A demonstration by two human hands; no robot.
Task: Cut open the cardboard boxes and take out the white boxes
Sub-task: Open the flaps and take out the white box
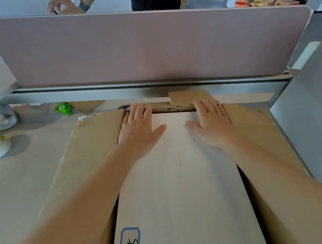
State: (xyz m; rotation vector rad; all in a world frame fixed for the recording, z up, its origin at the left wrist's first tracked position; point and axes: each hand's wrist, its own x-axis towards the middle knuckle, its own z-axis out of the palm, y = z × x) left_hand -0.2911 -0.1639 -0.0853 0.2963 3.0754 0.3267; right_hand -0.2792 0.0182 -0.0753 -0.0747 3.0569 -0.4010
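I see the white box (181,181) in the cardboard box (89,148) on the desk (19,183) — tape roll (0,117) far left, divider (145,47) behind.

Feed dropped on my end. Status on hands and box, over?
Left hand and right hand flat on white box, fingers at far edge. Cardboard box open. Torn flap beyond.

Bright, even daylight filled the scene, blown out toward ten o'clock. Soft shadows lay under the forearms on the white box (181,181). Wide-angle bending curved the partition (145,47); edges at seven and five o'clock were smeared.
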